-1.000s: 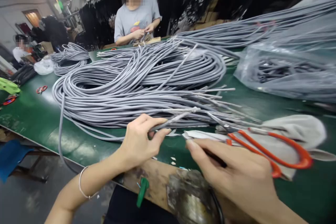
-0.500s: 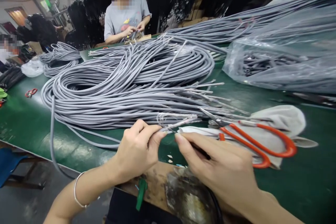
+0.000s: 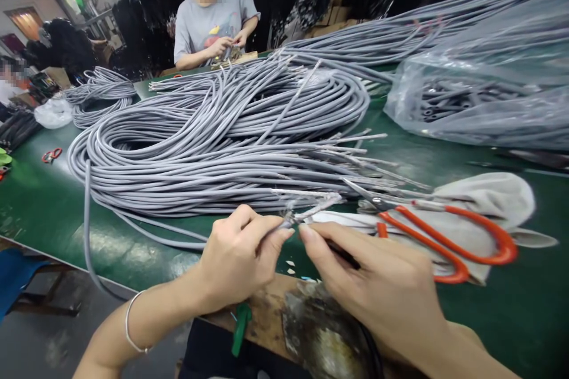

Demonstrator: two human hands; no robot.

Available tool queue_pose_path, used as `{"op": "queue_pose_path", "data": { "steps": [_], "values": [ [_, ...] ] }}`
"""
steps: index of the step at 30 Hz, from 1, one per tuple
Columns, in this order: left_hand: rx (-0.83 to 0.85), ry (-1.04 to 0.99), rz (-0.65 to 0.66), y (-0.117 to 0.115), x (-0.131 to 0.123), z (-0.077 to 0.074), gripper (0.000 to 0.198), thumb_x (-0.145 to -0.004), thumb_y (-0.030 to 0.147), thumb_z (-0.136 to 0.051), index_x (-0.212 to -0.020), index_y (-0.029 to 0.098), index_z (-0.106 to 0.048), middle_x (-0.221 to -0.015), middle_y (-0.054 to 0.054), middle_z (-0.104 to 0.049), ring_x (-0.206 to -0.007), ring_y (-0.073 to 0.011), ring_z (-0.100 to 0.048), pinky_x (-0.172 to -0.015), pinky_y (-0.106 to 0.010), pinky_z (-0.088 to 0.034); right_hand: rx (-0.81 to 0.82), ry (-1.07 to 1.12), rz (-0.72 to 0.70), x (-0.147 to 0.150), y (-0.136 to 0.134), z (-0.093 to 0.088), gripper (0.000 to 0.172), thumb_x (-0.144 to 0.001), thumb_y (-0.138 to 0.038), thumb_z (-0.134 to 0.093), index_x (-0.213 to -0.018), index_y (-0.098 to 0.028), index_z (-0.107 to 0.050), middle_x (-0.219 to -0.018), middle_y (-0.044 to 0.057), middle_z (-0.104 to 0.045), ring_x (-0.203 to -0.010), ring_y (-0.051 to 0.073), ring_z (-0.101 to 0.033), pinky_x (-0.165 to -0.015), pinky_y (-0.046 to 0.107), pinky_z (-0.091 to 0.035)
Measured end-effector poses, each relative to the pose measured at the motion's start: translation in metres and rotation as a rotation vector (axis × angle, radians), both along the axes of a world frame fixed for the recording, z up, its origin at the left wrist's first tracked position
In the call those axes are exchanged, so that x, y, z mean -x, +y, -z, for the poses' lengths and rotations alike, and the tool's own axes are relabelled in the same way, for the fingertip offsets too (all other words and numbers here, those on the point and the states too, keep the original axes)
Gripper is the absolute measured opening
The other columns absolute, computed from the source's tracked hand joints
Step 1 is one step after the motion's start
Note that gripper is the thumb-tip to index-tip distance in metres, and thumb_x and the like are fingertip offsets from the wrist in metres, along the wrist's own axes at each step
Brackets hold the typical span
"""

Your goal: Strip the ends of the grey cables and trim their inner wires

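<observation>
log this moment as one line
left hand: grips cable | right hand: dark tool at frayed end | scissors: on cloth

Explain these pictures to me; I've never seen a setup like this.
There is no robot: these are a person's own bare hands, filmed by a camera worn on the head, looking forward and down. The left hand pinches a round grey cable near its frayed whitish end; the right hand holds a slim dark tool, mostly hidden. On the smooth green table lie looped bundles of grey cable, a clear plastic bag and orange-handled metal scissors resting on crumpled off-white cloth. Across it is another person in a grey T-shirt.
</observation>
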State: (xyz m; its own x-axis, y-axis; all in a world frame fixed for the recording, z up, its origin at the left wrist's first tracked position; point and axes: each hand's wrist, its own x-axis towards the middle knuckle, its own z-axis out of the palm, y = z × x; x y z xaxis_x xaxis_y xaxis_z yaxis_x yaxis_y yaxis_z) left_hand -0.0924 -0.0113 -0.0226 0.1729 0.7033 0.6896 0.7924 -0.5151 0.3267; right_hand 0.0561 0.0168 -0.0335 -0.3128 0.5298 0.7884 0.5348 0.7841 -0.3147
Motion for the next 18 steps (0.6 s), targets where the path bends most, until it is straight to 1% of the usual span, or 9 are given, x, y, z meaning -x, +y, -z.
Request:
{"op": "queue_pose_path", "data": {
  "steps": [3, 5, 7, 9, 11, 13, 15, 17, 18],
  "values": [
    [-0.005, 0.001, 0.030, -0.001, -0.002, 0.002, 0.020, -0.089, 0.019, -0.049, -0.085, 0.011, -0.067, -0.064, -0.003, -0.061, -0.053, -0.0098, -0.055, -0.050, -0.019, -0.047, 0.044, 0.025, 0.013, 0.001, -0.001, 0.000, 0.029, -0.090, -0.018, -0.048, -0.061, -0.017, -0.051, -0.044, -0.005, -0.048, -0.034, 0.004, -0.037, -0.038, 0.018, -0.032],
    [0.007, 0.001, 0.034, -0.002, -0.003, 0.004, 0.020, -0.088, 0.017, -0.048, -0.085, 0.012, -0.066, -0.065, -0.003, -0.061, -0.054, -0.0102, -0.055, -0.051, -0.020, -0.047, 0.027, 0.036, 0.006, 0.002, -0.003, 0.000, 0.027, -0.089, -0.017, -0.049, -0.062, -0.018, -0.051, -0.045, -0.005, -0.051, -0.034, 0.004, -0.040, -0.039, 0.018, -0.034],
    [0.030, -0.015, 0.026, -0.003, -0.004, 0.005, 0.020, -0.087, 0.016, -0.047, -0.084, 0.013, -0.066, -0.064, -0.002, -0.060, -0.052, -0.0095, -0.053, -0.049, -0.019, -0.047, -0.033, 0.031, -0.004, 0.003, -0.006, 0.000, 0.025, -0.089, -0.015, -0.049, -0.064, -0.018, -0.053, -0.047, -0.005, -0.055, -0.036, 0.005, -0.046, -0.041, 0.018, -0.036],
    [0.059, -0.025, -0.001, -0.002, -0.003, 0.008, 0.022, -0.087, 0.016, -0.046, -0.080, 0.013, -0.067, -0.061, -0.001, -0.058, -0.048, -0.0087, -0.051, -0.046, -0.019, -0.045, -0.080, -0.018, -0.059, 0.002, -0.010, -0.001, 0.031, -0.092, -0.017, -0.045, -0.062, -0.019, -0.052, -0.044, -0.005, -0.054, -0.036, 0.006, -0.048, -0.042, 0.019, -0.036],
    [0.088, -0.008, -0.007, -0.001, -0.002, 0.011, 0.023, -0.086, 0.015, -0.046, -0.079, 0.012, -0.068, -0.058, -0.001, -0.056, -0.046, -0.0089, -0.049, -0.044, -0.020, -0.044, -0.082, -0.073, -0.092, -0.002, -0.011, -0.004, 0.038, -0.094, -0.021, -0.039, -0.058, -0.021, -0.051, -0.040, -0.006, -0.050, -0.034, 0.006, -0.046, -0.041, 0.020, -0.035],
    [0.086, -0.027, 0.003, 0.001, 0.000, 0.013, 0.022, -0.085, 0.016, -0.048, -0.079, 0.011, -0.068, -0.059, -0.002, -0.057, -0.046, -0.0093, -0.050, -0.044, -0.020, -0.044, -0.078, -0.053, -0.026, -0.006, -0.010, -0.008, 0.036, -0.093, -0.021, -0.042, -0.058, -0.021, -0.052, -0.038, -0.006, -0.048, -0.033, 0.006, -0.043, -0.039, 0.020, -0.033],
    [0.080, -0.103, -0.011, 0.003, 0.001, 0.011, 0.018, -0.084, 0.017, -0.052, -0.079, 0.011, -0.069, -0.061, -0.003, -0.061, -0.048, -0.0094, -0.052, -0.046, -0.019, -0.045, -0.073, 0.020, 0.106, -0.010, -0.006, -0.010, 0.026, -0.088, -0.017, -0.052, -0.062, -0.019, -0.055, -0.040, -0.006, -0.050, -0.032, 0.005, -0.042, -0.039, 0.020, -0.033],
    [0.097, -0.171, -0.044, 0.004, 0.000, 0.007, 0.015, -0.083, 0.017, -0.056, -0.078, 0.010, -0.069, -0.063, -0.004, -0.063, -0.050, -0.0093, -0.054, -0.049, -0.019, -0.046, -0.068, 0.058, 0.119, -0.010, -0.002, -0.010, 0.021, -0.087, -0.017, -0.055, -0.066, -0.018, -0.056, -0.044, -0.005, -0.053, -0.034, 0.005, -0.043, -0.040, 0.019, -0.034],
    [0.113, -0.181, -0.048, 0.004, 0.000, 0.004, 0.015, -0.082, 0.016, -0.057, -0.077, 0.010, -0.069, -0.063, -0.004, -0.063, -0.051, -0.0094, -0.055, -0.050, -0.019, -0.046, -0.061, 0.052, 0.083, -0.009, 0.000, -0.009, 0.022, -0.088, -0.018, -0.054, -0.066, -0.018, -0.055, -0.045, -0.005, -0.054, -0.035, 0.004, -0.044, -0.041, 0.019, -0.035]
  ]
}}
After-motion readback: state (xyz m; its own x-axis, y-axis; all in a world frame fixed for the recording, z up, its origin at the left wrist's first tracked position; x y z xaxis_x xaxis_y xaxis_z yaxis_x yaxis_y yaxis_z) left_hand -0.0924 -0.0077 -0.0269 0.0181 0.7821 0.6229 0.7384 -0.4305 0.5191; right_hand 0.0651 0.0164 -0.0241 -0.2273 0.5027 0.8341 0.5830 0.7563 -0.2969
